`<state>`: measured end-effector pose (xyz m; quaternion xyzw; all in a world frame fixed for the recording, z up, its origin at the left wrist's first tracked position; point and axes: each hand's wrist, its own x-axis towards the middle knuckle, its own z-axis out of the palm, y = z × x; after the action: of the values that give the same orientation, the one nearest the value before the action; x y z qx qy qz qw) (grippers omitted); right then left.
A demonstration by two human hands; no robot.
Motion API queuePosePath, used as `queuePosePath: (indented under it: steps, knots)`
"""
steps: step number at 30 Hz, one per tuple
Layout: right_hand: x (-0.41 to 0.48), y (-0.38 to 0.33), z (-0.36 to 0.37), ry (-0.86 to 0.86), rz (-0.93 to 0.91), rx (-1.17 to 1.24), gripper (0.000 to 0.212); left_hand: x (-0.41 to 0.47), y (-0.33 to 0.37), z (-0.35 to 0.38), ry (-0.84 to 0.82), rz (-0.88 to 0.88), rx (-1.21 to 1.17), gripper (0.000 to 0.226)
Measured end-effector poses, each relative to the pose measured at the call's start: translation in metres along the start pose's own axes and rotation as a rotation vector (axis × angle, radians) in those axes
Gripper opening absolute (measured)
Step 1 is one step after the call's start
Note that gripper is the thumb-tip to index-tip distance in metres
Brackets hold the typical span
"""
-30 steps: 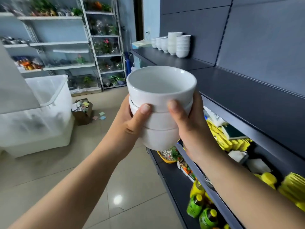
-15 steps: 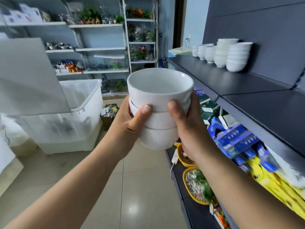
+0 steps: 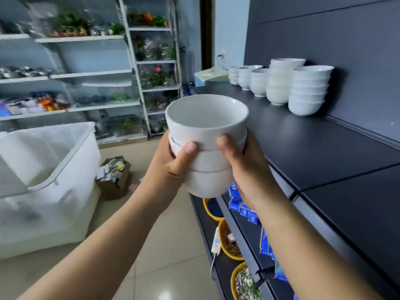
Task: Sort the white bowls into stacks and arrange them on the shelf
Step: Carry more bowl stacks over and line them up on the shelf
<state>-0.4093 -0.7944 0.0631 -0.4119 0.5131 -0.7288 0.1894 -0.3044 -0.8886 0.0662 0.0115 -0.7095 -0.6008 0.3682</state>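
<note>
Shelf edge (image 3: 324,223) beside 3-bowl stack (image 3: 205,156)

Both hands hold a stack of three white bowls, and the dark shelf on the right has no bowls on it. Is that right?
Not quite. The head view shows the dark shelf already carrying several stacks of white bowls at its far end. The rest holds: the left hand and right hand hold a stack of three white bowls.

L hand (image 3: 166,167), R hand (image 3: 249,174) fingers hidden behind bowl stack (image 3: 205,135); bkgd racks (image 3: 91,74) blurred.
</note>
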Motion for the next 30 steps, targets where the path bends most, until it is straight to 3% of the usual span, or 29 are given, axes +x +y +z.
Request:
queuePosePath:
  steps: [2,6,11,16,20,23,30]
  knots:
    - [0.021,0.010,-0.014,0.052,-0.003,0.001,0.059,0.028,-0.022,0.002,-0.083,0.009,-0.033,0.086]
    - [0.058,0.027,-0.043,0.233,-0.044,-0.065,0.079,0.090,-0.068,0.016,-0.207,0.023,-0.113,0.092]
    - [0.098,0.037,-0.081,0.515,-0.111,-0.120,0.094,0.169,-0.117,0.048,-0.375,0.064,-0.154,0.072]
    - [0.129,0.053,-0.105,0.743,-0.130,-0.224,0.094,0.231,-0.156,0.070,-0.600,0.045,-0.276,0.067]
    - [0.144,0.068,-0.115,0.868,-0.124,-0.290,0.074,0.261,-0.181,0.080,-0.731,-0.001,-0.348,0.080]
    - [0.148,0.075,-0.117,0.942,-0.123,-0.339,0.063,0.272,-0.194,0.086,-0.847,-0.046,-0.386,0.077]
    - [0.146,0.079,-0.113,1.054,-0.075,-0.452,0.098,0.282,-0.204,0.100,-1.014,-0.101,-0.485,0.102]
